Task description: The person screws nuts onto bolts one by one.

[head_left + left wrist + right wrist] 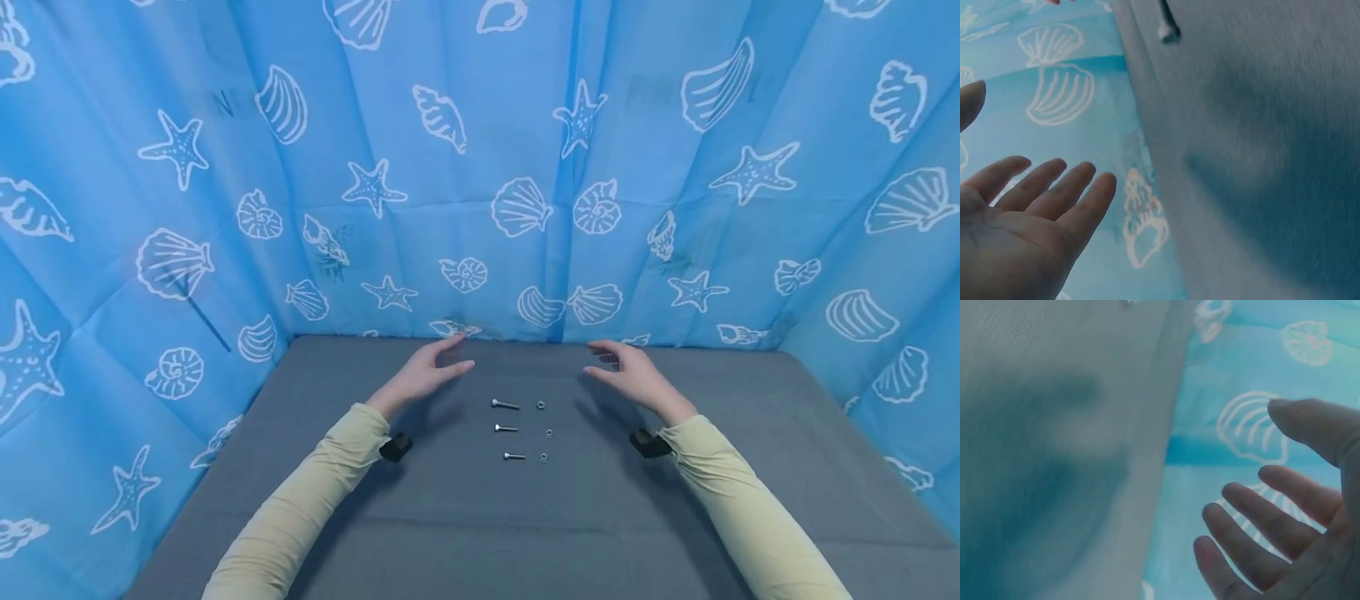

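Three bolts lie in a column on the grey cloth between the hands: a long bolt at the back, a middle bolt, and a short bolt at the front. To the right of each is a nut: the back nut, the middle nut and the front nut. My left hand hovers left of the bolts, fingers relaxed, holding nothing. On the other side, my right hand hovers right of the nuts, likewise with loose, spread fingers. One bolt's head shows in the left wrist view.
The table is covered in grey cloth. A blue curtain with shells and starfish hangs behind it and along both sides. Dark wrist cameras sit under both pale sleeves. Shadows of the hands fall on the cloth.
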`<state>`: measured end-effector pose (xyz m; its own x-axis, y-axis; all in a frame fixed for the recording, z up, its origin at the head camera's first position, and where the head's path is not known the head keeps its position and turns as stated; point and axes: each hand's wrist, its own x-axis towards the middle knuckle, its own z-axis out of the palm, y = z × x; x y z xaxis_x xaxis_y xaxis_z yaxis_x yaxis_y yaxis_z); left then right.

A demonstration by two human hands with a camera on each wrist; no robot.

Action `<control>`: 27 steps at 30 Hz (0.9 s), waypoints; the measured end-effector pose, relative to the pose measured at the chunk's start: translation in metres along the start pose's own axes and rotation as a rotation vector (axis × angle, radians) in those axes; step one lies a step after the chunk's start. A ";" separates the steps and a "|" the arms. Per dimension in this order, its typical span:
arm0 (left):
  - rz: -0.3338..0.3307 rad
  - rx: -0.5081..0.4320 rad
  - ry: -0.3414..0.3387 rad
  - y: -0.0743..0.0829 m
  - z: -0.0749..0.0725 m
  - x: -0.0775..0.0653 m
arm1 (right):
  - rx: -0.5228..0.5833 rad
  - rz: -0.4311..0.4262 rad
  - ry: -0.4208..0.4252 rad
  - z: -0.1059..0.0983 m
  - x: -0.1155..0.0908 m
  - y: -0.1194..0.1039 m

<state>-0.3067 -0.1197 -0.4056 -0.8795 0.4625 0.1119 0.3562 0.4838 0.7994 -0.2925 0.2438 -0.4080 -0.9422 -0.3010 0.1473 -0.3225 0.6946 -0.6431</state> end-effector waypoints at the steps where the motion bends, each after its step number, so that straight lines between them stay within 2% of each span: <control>1: -0.009 -0.035 0.000 -0.001 0.001 0.000 | 0.048 0.012 -0.001 0.001 0.000 -0.002; 9: -0.163 -0.415 -0.051 -0.009 0.005 -0.003 | 0.426 0.108 -0.102 0.006 -0.004 -0.008; 11: -0.173 -0.468 -0.082 -0.009 0.005 -0.005 | 0.525 0.123 -0.130 0.007 -0.004 -0.009; 14: -0.153 -0.518 -0.134 -0.011 0.004 -0.005 | 0.635 0.142 -0.163 0.007 -0.004 -0.009; 18: -0.164 -0.589 -0.168 -0.013 0.005 -0.005 | 0.727 0.175 -0.200 0.010 -0.004 -0.009; 27: -0.287 -0.738 -0.186 -0.015 0.019 0.005 | 0.804 0.202 -0.255 0.022 -0.003 -0.012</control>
<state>-0.3109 -0.1106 -0.4285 -0.8151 0.5420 -0.2046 -0.2324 0.0175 0.9725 -0.2837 0.2221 -0.4169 -0.8941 -0.4259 -0.1386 0.1025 0.1066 -0.9890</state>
